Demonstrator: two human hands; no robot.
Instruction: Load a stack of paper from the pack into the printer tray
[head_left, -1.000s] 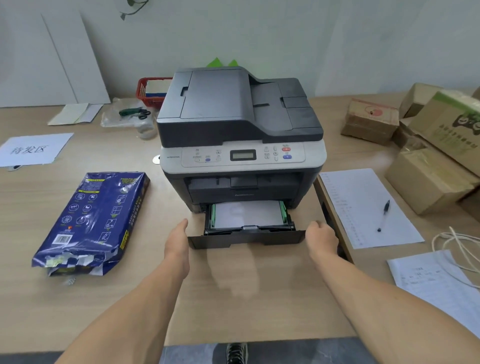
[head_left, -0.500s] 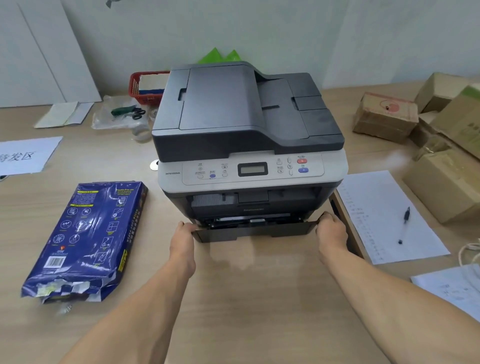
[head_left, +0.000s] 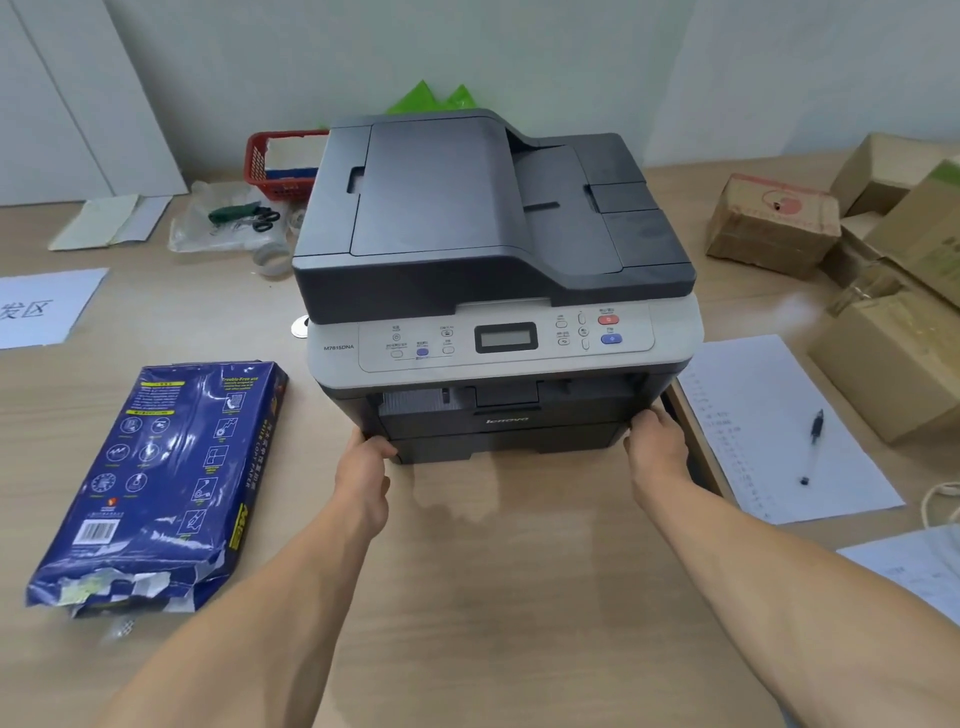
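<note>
On a wooden desk (head_left: 493, 597), the printer tray (head_left: 506, 444) is seen pushed home, the left hand (head_left: 363, 470) and right hand (head_left: 657, 449) pressed flat-fingered against its corners, loading apparently complete.

Bright even indoor light, soft faint shadows on the desk (head_left: 467, 597), wide-angle bending at edges, slight overall softness

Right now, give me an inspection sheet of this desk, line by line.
Surface: wooden desk, bare in front of the printer.
Job's things: printer; paper tray pushed flush; blue paper pack lying at left, near end torn open.
Clutter: red basket, scissors, pen on a printed sheet, cardboard boxes.
Hands: left hand and right hand at the tray's front corners.
Cables: pale cord at right edge.
Surroundings: pale wall.
</note>
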